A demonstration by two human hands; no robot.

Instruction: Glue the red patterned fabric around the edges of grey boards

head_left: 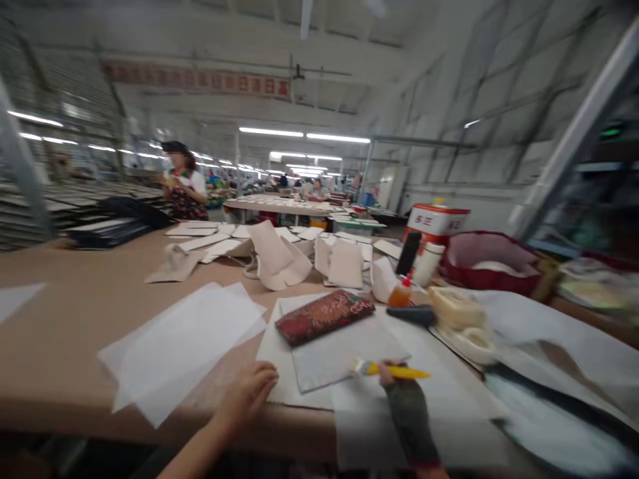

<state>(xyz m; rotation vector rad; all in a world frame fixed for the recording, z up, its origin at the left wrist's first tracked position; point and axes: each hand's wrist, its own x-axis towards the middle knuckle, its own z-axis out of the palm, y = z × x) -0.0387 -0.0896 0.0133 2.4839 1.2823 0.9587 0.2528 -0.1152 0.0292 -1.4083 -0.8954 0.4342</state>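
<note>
My right hand (404, 392), in a dark grey covering that leaves the fingertips bare, grips a paintbrush (399, 371) with a yellow handle. Its pale bristles point left and touch or hover over a grey-white panel (329, 362); I cannot tell which. On the panel's far part lies a dark red patterned piece (324, 318), folded or rolled. Below the panel is a white sheet (279, 379). My left hand (249, 391) rests at that sheet's left front edge, fingers loosely bent and apparently holding nothing.
Thin white sheets (184, 346) lie left. Beige cut pieces (279, 256) are heaped behind. To the right stand a glue bottle (401, 291), a red-and-white can (432, 223), a cream-coloured block (456, 307) and a dark red bag (489, 263). A co-worker (184, 183) stands beyond the table.
</note>
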